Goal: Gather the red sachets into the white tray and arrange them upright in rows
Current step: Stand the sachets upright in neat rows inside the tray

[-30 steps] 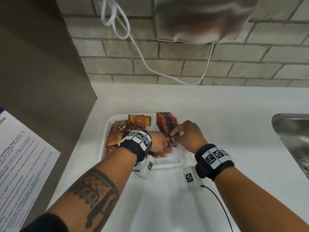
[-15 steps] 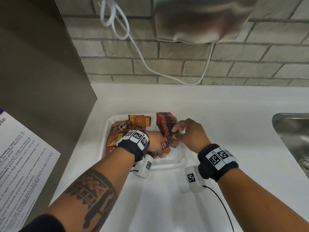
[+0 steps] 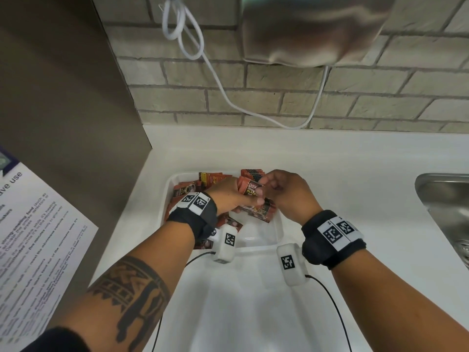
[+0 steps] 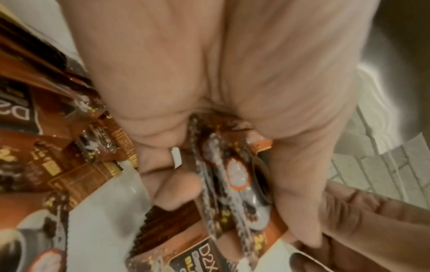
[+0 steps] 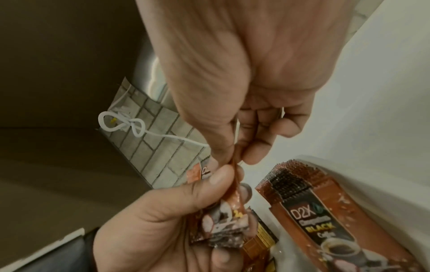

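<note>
At frame centre, the left hand (image 3: 228, 193) grips a bunch of red sachets (image 3: 251, 189) above the white tray (image 3: 278, 224). The right hand (image 3: 284, 191) pinches one sachet's top edge.

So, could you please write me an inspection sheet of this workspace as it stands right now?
Surface: white counter, bare around the tray.
Job's things: white tray holds red sachets, some loose on the left, an upright row at the back right.
Clutter: printed notice at the left.
Grippers: left hand grips a small stack of sachets; right hand pinches one sachet of that stack.
Cables: white cord hangs along the wall; black wrist-camera leads run over the counter.
Surroundings: brick wall, steel sink at the right, metal dispenser above.
</note>
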